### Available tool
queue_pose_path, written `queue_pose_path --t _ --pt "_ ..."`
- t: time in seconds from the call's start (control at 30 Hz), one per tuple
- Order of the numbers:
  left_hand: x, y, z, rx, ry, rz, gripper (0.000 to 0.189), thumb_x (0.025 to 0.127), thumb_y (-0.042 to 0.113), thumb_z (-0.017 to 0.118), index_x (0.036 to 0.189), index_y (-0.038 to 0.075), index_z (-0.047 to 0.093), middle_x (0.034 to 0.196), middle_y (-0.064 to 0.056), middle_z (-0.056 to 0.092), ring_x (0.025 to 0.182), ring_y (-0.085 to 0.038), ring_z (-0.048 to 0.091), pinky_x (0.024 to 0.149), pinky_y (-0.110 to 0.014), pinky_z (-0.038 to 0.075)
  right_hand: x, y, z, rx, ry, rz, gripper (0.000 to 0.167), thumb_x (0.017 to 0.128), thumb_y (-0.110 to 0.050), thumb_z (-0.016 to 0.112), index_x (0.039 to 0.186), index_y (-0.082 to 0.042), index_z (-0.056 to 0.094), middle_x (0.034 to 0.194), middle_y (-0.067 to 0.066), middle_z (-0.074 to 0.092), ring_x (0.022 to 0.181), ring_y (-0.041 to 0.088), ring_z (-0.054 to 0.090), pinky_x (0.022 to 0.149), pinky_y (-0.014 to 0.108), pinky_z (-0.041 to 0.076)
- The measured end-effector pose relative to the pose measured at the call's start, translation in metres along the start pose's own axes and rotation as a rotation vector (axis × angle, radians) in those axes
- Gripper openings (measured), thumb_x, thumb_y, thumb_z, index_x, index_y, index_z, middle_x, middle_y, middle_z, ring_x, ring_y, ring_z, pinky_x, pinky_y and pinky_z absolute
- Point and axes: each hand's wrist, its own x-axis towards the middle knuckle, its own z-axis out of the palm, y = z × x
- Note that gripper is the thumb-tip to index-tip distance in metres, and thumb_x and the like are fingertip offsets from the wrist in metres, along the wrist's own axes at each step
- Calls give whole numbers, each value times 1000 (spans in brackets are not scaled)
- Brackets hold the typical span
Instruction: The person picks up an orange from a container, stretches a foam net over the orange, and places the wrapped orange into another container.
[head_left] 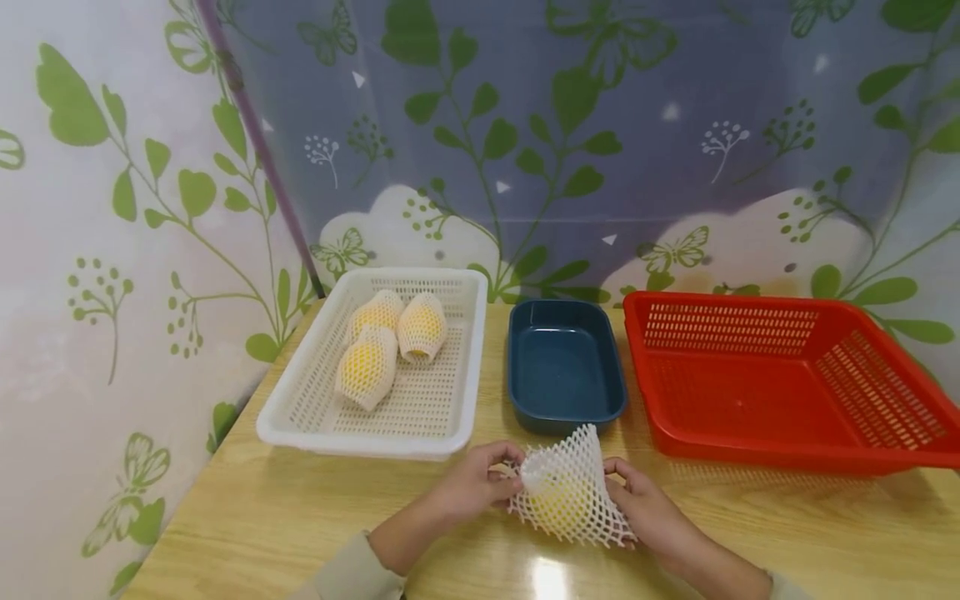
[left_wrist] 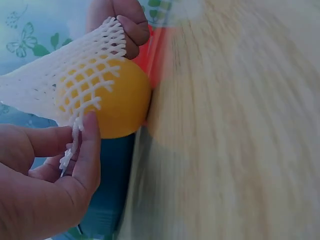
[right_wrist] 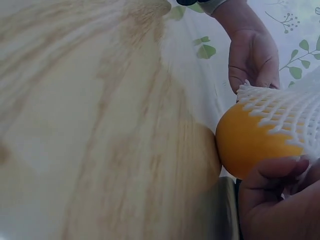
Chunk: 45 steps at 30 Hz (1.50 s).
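A round, smooth yellow-orange fruit [left_wrist: 129, 100] is partly covered by a white foam net sleeve [head_left: 587, 467] at the front of the table. My left hand [head_left: 472, 483] pinches the sleeve's edge between thumb and fingers on the left side. On the right, my right hand [head_left: 647, 510] grips the opposite edge of the net, so the sleeve is stretched wide between both hands. In both wrist views the fruit's lower part shows bare out of the net's mouth, close over the wooden tabletop [right_wrist: 115, 150].
At left, a white basket [head_left: 296, 408] holds 3 yellow fruits [head_left: 365, 364] in foam nets. A dark blue bin [head_left: 564, 367] stands just beyond my hands. To the right is a red slatted basket [head_left: 727, 400]. A leaf-patterned curtain [head_left: 480, 142] hangs behind the table.
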Motion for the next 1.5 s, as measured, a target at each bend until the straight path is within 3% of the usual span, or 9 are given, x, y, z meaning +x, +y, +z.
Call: queue_pose_path --t 0.13,0.37,0.5,0.63,0.93,1.07,1.2,1.37,1.5 --pt "1 -3 -2 0 3 -9 20 91 -12 56 111 -12 55 101 -9 58 79 -14 63 69 -29 57 2 0 0 -32 30 12 21 105 -12 37 118 3 43 69 2 58 49 11 48 43 21 40" --pt "4 -6 -5 24 -12 -47 21 92 -8 57 112 -12 55 101 -11 59 82 -17 64 73 -35 58 4 -3 -1 -85 21 37 22 105 -17 41 115 2 43 73 4 57 57 16 55 46 24 47" --pt "5 -7 -5 -5 -17 -79 24 97 2 50 114 -13 55 102 -14 62 86 -26 67 75 -37 58 3 -7 -2 -41 10 77 26 106 -27 40 115 -2 40 78 6 56 62 17 57 51 29 53" --pt "4 -6 -5 -15 -27 -109 32 98 10 44 118 -12 53 102 -17 64 91 -33 68 78 -40 58 0 -11 -2 2 -14 79 41 105 -35 39 126 1 35 90 6 60 72 18 61 61 35 58" --pt "-1 -4 -4 -5 -81 -171 25 100 14 49 120 0 44 104 -15 64 88 -27 66 78 -44 57 -2 -15 -3 20 -113 50 61 106 -40 35 143 5 19 108 10 66 85 20 66 74 38 58" --pt "-1 -4 -3 -65 -140 -171 30 95 5 52 122 2 39 106 -15 65 89 -25 65 82 -44 56 -2 -13 -1 48 -140 65 64 105 -40 36 145 7 19 114 13 62 94 22 65 78 38 57" --pt "2 -6 -1 -122 -190 -162 25 100 6 51 122 4 39 106 -14 62 93 -28 65 86 -45 55 -2 -10 3 86 -141 80 66 105 -42 37 146 6 19 116 13 60 101 25 62 80 38 56" --pt "3 -2 1 -131 -199 -145 21 103 15 48 119 6 39 110 -17 59 95 -30 65 86 -48 54 -1 -10 7 120 -138 76 72 105 -47 33 149 5 10 115 13 58 102 24 61 83 39 55" --pt "5 -1 5 -196 -182 -147 15 103 17 49 114 10 40 104 -12 61 90 -25 65 84 -45 55 0 -13 11 172 -127 64 71 104 -50 31 149 2 12 119 14 53 102 26 60 85 42 55"
